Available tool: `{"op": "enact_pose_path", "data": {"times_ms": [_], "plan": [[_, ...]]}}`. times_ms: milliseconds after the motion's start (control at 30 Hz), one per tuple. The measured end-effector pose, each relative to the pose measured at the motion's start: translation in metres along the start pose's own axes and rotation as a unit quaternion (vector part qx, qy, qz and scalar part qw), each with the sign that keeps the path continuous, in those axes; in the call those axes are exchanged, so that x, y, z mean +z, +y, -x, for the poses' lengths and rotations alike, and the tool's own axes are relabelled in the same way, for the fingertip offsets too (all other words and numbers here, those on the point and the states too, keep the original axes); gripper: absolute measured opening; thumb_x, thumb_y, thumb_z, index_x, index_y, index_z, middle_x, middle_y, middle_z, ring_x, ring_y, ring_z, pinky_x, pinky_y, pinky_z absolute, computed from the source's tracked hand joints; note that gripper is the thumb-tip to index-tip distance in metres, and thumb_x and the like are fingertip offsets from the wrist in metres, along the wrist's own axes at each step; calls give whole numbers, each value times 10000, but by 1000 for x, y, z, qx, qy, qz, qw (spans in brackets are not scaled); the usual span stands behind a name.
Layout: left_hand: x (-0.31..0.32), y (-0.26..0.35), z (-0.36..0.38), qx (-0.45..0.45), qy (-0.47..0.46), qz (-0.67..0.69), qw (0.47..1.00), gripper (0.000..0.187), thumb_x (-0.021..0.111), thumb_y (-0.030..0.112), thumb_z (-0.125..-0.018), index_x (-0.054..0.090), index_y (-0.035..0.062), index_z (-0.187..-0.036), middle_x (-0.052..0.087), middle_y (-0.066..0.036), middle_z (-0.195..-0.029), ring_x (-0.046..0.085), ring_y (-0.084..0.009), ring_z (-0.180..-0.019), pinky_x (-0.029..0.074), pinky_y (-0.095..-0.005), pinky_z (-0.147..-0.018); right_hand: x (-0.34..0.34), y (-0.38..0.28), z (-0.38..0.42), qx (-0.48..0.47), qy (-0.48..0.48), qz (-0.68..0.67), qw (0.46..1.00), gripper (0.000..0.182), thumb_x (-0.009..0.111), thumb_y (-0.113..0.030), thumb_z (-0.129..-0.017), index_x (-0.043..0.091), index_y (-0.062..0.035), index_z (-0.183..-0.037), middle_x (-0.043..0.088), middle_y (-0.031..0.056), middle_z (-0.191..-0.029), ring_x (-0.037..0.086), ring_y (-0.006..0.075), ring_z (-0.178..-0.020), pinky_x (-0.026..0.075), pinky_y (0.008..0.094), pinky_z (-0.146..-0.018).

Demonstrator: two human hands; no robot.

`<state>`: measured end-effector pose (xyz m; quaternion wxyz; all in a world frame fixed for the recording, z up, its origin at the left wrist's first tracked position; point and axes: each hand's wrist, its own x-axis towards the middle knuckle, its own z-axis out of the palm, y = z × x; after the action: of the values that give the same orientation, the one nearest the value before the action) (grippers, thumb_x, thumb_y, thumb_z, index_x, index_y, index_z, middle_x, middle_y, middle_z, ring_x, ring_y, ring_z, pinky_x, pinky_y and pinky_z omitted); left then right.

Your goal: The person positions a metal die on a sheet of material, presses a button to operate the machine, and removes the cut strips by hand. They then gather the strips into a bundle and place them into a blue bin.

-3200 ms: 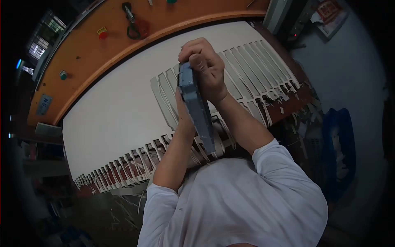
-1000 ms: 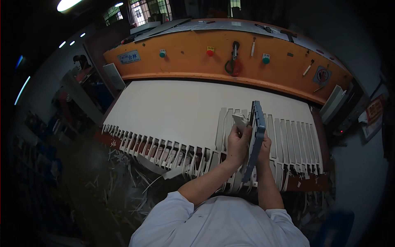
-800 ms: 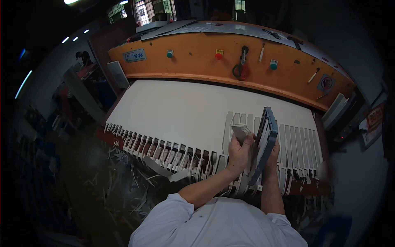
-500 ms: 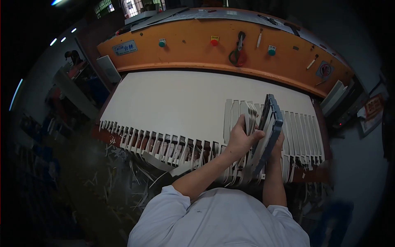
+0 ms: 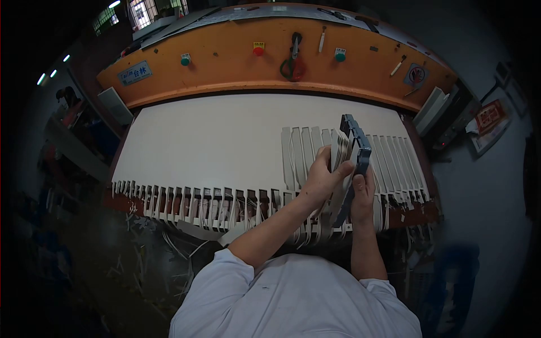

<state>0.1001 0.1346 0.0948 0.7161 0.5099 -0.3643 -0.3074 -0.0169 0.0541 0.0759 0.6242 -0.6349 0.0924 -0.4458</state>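
Observation:
My left hand (image 5: 322, 179) is wrapped round a stack of thin pale flat pieces (image 5: 339, 147), with the thumb toward the frame beside it. A narrow blue-grey frame, apparently a cutting die (image 5: 363, 151), stands upright on edge right beside the stack. My right hand (image 5: 363, 194) grips this die from its right side, thumb up. Beneath both hands lies cut pale sheet (image 5: 293, 155) with long slots, in strips across the right part of the white board (image 5: 208, 135). The hands hide part of these strips.
An orange press beam (image 5: 225, 67) spans the back, with a red button (image 5: 258, 49), green buttons and hanging scissors (image 5: 293, 59). A slotted offcut (image 5: 197, 205) overhangs the front edge. Scraps (image 5: 146, 248) litter the floor. A blue object (image 5: 456, 270) stands at right.
My view has turned right, so the press sits further left and higher in it. The die has turned more edge-on, and my right thumb now shows on it. Both hands keep their hold.

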Motion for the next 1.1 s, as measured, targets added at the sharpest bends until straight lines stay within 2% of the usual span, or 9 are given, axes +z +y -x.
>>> {"op": "enact_pose_path", "data": {"times_ms": [100,300,333,567,800,900,1000,1067,1100], "plan": [[-1,-13,-6,39,18,11,999,610,757,476,-907,563,-1,-1233,570,-97,-1138,589,-204,-1085,459,-337,-980,6,-5,1,25,4,-3,1000,684,706,-514,-937,518,-6,-1354,551,-35,-1044,460,58,-869,377,211,-771],[0,-14,-8,-21,6,82,996,522,786,420,-905,589,8,-1159,662,-62,-1014,610,-137,-923,503,-308,-844,0,1,1,59,-6,-10,998,594,709,-538,-919,615,-32,-1214,501,-66,-938,438,58,-814,351,218,-724],[3,-15,-4,-30,7,97,995,517,793,417,-901,592,11,-1151,663,-54,-1001,611,-131,-909,506,-303,-833,4,-4,1,52,-2,-15,999,545,699,-542,-924,635,-41,-1128,471,-52,-946,420,71,-828,338,229,-746],[12,-12,0,-18,62,129,990,339,781,279,-933,612,29,-1087,694,-19,-950,621,-95,-846,512,-272,-785,0,12,2,32,-10,-25,999,568,668,-565,-943,646,-21,-1103,474,-8,-1056,437,90,-958,339,244,-854],[-10,-11,26,134,131,62,980,233,745,221,-963,623,46,-1057,657,4,-923,575,-74,-823,472,-249,-766,11,1,-2,21,33,-4,999,551,667,-530,-965,641,-23,-1179,595,-25,-1025,523,72,-930,398,216,-847],[-42,19,43,286,88,25,954,253,696,259,-994,654,19,-1064,668,-54,-989,601,-110,-926,467,-269,-814,-2,-2,-8,48,37,-17,998,562,653,-511,-983,624,-19,-1252,630,-11,-1068,550,68,-987,422,228,-894],[-52,36,36,203,98,69,972,336,615,337,-1038,653,4,-1028,689,-81,-1012,647,-161,-924,501,-326,-861,-3,-3,-11,39,29,0,999,558,636,-475,-1005,598,-10,-1312,638,-7,-1065,567,76,-981,430,231,-902],[-58,27,26,90,93,110,985,317,631,332,-1031,638,15,-1024,692,-92,-988,644,-137,-867,535,-301,-833,-2,0,-10,13,29,35,999,539,653,-454,-1001,604,0,-1287,642,-4,-1058,577,88,-974,432,233,-904],[-57,9,16,112,115,119,980,331,627,348,-1031,609,20,-993,684,-99,-960,648,-136,-778,561,-303,-714,7,-5,-10,-11,62,51,997,520,663,-433,-1000,606,4,-1274,643,-2,-1056,579,89,-973,435,232,-902]]}}
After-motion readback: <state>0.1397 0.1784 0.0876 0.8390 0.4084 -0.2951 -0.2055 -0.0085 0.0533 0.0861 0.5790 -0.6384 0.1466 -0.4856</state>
